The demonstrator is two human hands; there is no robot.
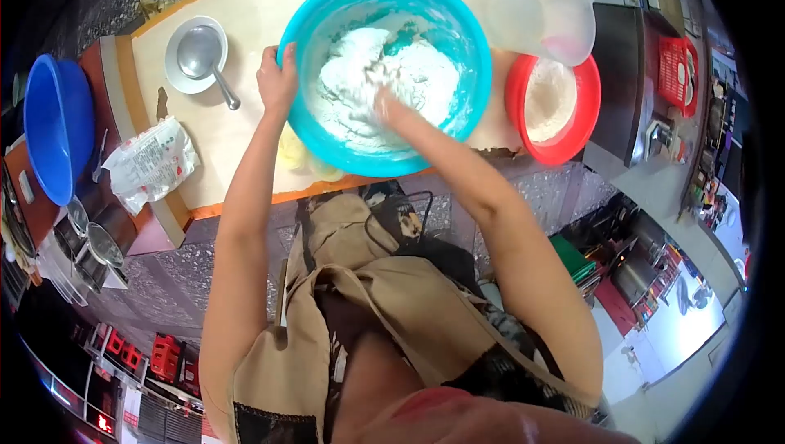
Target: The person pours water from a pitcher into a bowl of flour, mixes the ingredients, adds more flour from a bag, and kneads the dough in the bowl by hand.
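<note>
A large turquoise basin (474, 60) stands on the pale table and holds white flour (425, 84). My left hand (277, 80) grips the basin's left rim, with the thumb up along the edge. Inside the basin, my right hand (384, 100) is down in the flour; its fingers are coated white and smeared by motion, so their shape is hidden. Flour also clings to the basin's inner wall.
A white bowl (173, 68) with a metal ladle (199, 53) lies left. Right are a red basin (513, 100) of flour and a translucent jug (531, 11). A crumpled bag (151, 164) and blue basin (61, 129) sit far left.
</note>
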